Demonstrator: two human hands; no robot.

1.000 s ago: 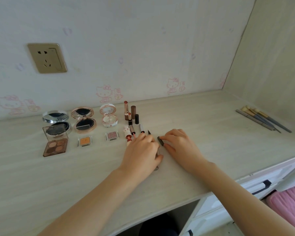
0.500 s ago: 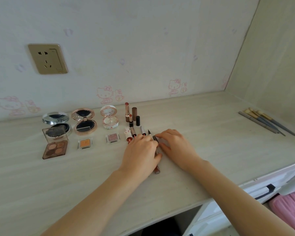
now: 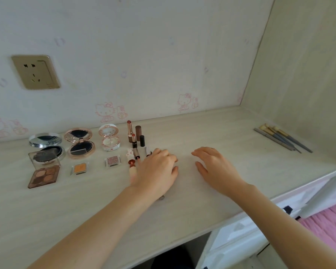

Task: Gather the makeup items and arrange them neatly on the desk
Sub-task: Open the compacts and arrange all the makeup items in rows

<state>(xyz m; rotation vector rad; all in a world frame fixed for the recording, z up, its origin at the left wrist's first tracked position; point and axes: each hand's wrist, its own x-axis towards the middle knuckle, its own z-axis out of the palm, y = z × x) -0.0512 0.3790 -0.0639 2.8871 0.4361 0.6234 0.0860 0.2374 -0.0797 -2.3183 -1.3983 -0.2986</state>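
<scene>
Brushes: my bundle of grey-handled makeup brushes (image 3: pixel 283 138) lies far right, handles pointing toward me.
Nearer hand: my right hand (image 3: pixel 215 167), fingers loosely spread, empty.
Left hand (image 3: pixel 157 171): curled over the row of slim tubes; whether it grips one, I cannot tell.

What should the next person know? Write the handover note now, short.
Left hand: fingers curled over a slim pen-like item, mostly hidden under it. Right hand: open, holding nothing, beside the left.
Done: compacts, eyeshadow palette, two small pans and lipsticks set in rows by the wall.
Left: set down the hidden item, then bring over the brushes at the desk's far right.

Matt pale wood-grain desk (image 3: pixel 202 133); glossy silver metal compact (image 3: pixel 45 140); clear plastic palette lid (image 3: pixel 44 157).
</scene>
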